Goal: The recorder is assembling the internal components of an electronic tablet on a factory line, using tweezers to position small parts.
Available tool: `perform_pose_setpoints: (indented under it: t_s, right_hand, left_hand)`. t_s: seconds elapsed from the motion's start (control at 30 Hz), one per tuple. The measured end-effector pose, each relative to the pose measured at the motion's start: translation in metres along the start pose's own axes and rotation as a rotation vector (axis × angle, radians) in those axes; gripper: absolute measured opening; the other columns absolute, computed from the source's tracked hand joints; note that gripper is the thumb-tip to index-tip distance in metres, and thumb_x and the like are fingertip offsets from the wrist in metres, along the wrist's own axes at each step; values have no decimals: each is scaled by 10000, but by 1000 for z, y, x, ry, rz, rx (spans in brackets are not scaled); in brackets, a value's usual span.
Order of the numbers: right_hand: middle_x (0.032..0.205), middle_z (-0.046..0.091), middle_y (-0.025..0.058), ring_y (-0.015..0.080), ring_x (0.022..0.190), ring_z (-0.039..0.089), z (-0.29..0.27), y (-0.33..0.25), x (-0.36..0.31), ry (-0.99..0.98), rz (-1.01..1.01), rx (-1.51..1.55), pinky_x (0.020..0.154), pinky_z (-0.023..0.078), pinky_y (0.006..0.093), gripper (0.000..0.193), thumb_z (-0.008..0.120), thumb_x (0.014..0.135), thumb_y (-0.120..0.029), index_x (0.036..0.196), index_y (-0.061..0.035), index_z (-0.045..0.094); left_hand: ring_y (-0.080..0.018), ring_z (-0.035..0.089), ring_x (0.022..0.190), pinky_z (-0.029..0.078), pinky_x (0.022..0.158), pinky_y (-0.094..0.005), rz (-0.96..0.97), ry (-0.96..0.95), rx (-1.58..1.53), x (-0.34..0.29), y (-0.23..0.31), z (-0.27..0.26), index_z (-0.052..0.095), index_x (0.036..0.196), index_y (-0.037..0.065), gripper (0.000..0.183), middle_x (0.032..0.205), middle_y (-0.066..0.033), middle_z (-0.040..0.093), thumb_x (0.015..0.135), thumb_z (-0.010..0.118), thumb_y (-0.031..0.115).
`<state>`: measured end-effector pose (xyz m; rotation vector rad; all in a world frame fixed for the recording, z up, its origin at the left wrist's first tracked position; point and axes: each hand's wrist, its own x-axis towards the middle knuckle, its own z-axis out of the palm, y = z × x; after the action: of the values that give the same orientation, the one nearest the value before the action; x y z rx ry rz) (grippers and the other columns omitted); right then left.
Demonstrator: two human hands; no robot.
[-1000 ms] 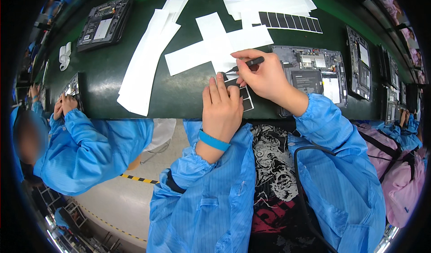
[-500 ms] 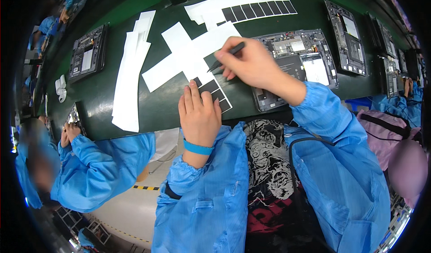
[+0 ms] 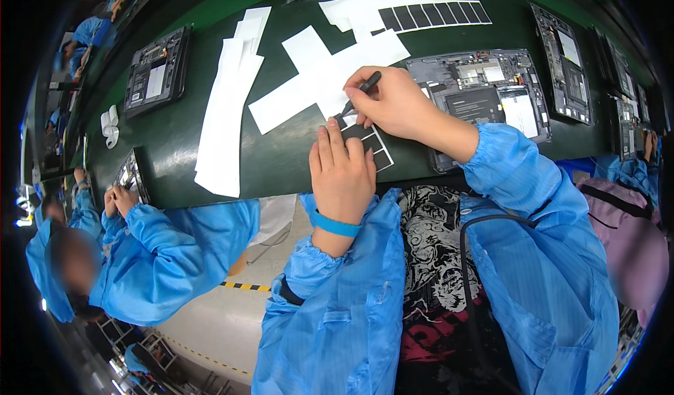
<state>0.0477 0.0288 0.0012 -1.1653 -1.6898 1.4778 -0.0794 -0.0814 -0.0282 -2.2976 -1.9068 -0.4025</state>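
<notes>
My left hand (image 3: 342, 167) lies flat, fingers stretched out, on the near part of a white-backed strip of black rectangular stickers (image 3: 372, 142). It presses the strip to the table and covers part of it. My right hand (image 3: 393, 104) is closed round a slim black pen-shaped tool (image 3: 368, 83). The tool's pointed tip is at the strip's far end, close to my left fingertips; whether it touches cannot be made out. Beyond the hands are overlapping white paper strips (image 3: 298, 100), laid crosswise.
An opened tablet-like device (image 3: 484, 79) lies right of my hands. More opened devices stand at the right (image 3: 565, 62) and far left (image 3: 158, 69). White strips (image 3: 228, 114) lie left, and another black sticker strip (image 3: 435, 15) lies at the back. A co-worker's hands (image 3: 121, 202) hold a device.
The view has shifted, so the table sits further right in it. My right hand has brought the tool's tip nearer to my left fingertips. My left hand still presses the strip.
</notes>
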Motion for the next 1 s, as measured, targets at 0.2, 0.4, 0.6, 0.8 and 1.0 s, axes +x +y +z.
perform_pose_setpoints:
  t_s: [0.2, 0.4, 0.6, 0.8, 1.0]
  right_hand:
    - [661, 675, 111, 158, 583, 688, 4, 3, -4, 53, -50, 40, 533, 528, 264, 193, 588, 904, -118, 986, 47, 645]
    - [658, 659, 75, 120, 586, 667, -8, -6, -16, 139, -152, 91, 539, 523, 256, 163, 577, 920, -95, 1004, 33, 634]
    - [877, 662, 89, 163, 681, 682, -125, -17, -67, 454, -282, 258, 588, 549, 248, 165, 629, 919, -91, 1035, 15, 582]
    - [1024, 659, 124, 182, 976, 643, -229, 56, -121, 651, -152, 207, 828, 531, 302, 225, 593, 963, -201, 1029, 12, 555]
    - [997, 668, 120, 206, 994, 637, -228, 80, -125, 582, -70, 628, 890, 491, 315, 217, 591, 967, -186, 1057, 9, 561]
  left_hand:
    - [-397, 542, 1172, 411, 979, -458, -8, 13, -19, 2, -1, 1, 569, 908, 16, 227, 1280, -264, 551, 860, 610, 234]
    - [-389, 521, 1181, 392, 997, -477, 19, 15, -59, 9, 5, -1, 561, 916, 28, 249, 1286, -269, 537, 828, 643, 247]
    - [-310, 437, 1297, 278, 1074, -568, -105, -120, -39, 9, -15, -16, 513, 974, 67, 250, 1410, -119, 476, 848, 649, 233]
    - [-424, 454, 1244, 360, 1030, -501, -9, -69, -278, 46, 8, -43, 522, 990, 25, 224, 1329, -235, 482, 809, 643, 78]
    - [-438, 414, 1294, 378, 1058, -431, -90, -262, -760, 68, 95, -31, 405, 1361, 9, 558, 1477, -252, 310, 876, 638, 158]
